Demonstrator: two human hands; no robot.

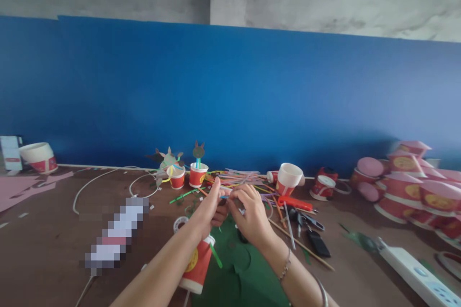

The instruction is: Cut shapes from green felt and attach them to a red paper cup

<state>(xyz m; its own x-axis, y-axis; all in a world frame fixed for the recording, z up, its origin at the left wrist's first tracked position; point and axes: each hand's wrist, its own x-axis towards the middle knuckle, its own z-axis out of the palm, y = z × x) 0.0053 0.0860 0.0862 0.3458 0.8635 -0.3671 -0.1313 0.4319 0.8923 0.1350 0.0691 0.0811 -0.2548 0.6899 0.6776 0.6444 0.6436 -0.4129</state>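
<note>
Both hands meet above the table's middle, over green paper (237, 273). My left hand (212, 208) is closed on a thin blue straw-like piece (224, 197), only a short bit of which shows. The fingertips of my right hand (250, 208) pinch the same piece from the right; what else lies between the fingers is hidden. Under my left forearm a red and white paper cup (201, 264) is tilted, with a green strip (216, 255) at its rim. A roll of tape (180, 223) is partly hidden behind that forearm.
Paper cups with animal cutouts (198, 175) stand at the back, beside loose coloured straws (245, 177). To the right lie an orange-red cutter (295, 203), keys (311, 222), a wooden stick (306, 247), a power strip (414, 268) and stacked cups (403, 187). A blurred-out phone-like object (117, 235) lies left.
</note>
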